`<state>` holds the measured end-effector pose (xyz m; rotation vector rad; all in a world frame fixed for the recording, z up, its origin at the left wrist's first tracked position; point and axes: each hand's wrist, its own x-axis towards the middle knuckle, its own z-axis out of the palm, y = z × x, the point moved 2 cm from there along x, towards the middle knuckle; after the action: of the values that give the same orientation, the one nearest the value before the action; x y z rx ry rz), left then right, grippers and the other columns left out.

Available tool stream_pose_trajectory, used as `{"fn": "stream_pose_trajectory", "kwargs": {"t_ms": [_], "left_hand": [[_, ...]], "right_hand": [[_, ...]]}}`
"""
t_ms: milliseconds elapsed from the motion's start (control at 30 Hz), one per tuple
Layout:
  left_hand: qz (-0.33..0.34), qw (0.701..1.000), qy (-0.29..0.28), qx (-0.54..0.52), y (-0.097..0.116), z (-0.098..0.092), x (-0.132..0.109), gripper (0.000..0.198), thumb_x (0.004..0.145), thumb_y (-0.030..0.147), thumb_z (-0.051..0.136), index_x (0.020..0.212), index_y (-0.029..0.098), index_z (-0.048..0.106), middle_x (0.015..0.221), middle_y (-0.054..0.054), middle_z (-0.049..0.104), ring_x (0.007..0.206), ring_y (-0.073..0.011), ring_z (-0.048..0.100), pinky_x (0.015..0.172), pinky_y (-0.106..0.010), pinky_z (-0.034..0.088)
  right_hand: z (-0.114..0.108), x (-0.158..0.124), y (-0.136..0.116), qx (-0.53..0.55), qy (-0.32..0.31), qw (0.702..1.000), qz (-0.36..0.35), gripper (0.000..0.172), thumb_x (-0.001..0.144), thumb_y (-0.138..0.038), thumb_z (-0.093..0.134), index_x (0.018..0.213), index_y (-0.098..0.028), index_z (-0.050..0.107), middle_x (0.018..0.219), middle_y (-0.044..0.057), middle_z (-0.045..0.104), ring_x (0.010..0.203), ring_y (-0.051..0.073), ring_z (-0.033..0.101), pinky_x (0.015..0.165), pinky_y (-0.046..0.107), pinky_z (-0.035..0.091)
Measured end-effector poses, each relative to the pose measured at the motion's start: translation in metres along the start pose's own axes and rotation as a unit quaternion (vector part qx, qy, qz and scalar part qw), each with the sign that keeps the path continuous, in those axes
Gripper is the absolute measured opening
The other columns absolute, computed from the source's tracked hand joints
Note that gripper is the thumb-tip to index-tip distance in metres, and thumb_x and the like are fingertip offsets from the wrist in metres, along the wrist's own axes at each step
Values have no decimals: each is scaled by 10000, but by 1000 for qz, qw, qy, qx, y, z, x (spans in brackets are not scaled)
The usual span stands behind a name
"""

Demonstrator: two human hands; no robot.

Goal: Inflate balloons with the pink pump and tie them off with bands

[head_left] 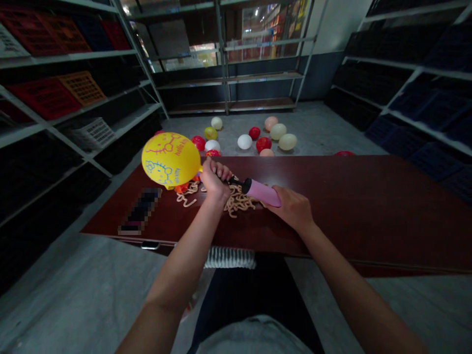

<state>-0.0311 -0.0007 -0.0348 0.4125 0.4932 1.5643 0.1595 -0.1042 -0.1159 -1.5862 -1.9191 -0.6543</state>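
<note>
Before me, mid-frame, the left hand [216, 178] pinches a yellow balloon [170, 160] by the neck, seemingly trapping air; the right hand [293, 207] grips a pink pump [263, 192]

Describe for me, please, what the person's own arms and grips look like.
The left arm and right arm are bare as far as they show, with no sleeves, cables or markings visible. The left grip and right grip are ungloved hands; no watch or bracelet shows. Elsewhere, a pale grey top and dark legwear are visible.
</note>
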Motion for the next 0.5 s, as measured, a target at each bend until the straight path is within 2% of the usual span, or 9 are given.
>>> {"fn": "stream_pose_trajectory", "kwargs": {"t_ms": [167, 300, 400, 500], "left_hand": [[17, 1000, 13, -14, 47, -15, 5, 468, 978, 215, 424, 549, 192, 239, 421, 68, 196, 334, -76, 175, 369, -232, 163], [13, 1000, 14, -17, 86, -18, 9, 455, 980, 203, 395, 557, 199, 227, 419, 68, 194, 327, -77, 174, 363, -234, 163], [28, 1000, -2, 0, 105, -7, 4, 475, 992, 240, 420, 561, 200, 226, 419, 70, 200, 325, -72, 179, 363, -232, 166], [61, 998, -12, 22, 109, 15, -10, 523, 999, 318, 486, 564, 194, 223, 423, 72, 207, 326, -62, 184, 364, -226, 170]], "right_hand": [[2, -3, 1, -6, -29, 999, -14, 385, 862, -446, 666, 1131, -171, 659, 897, 63, 750, 781, 219, 713, 702, 295, 474], [5, -4, 1, 27, -78, 996, -12, 443, 863, -435, 666, 1220, -176, 627, 1046, 88, 750, 893, 243, 725, 779, 325, 527], [6, -3, -1, 75, -93, 993, -18, 492, 884, -426, 635, 1300, -172, 566, 1183, 117, 718, 1005, 261, 711, 864, 366, 549], [7, -3, 0, 91, -80, 993, -6, 496, 895, -430, 613, 1322, -188, 542, 1187, 124, 712, 1003, 273, 709, 865, 394, 561]]}}
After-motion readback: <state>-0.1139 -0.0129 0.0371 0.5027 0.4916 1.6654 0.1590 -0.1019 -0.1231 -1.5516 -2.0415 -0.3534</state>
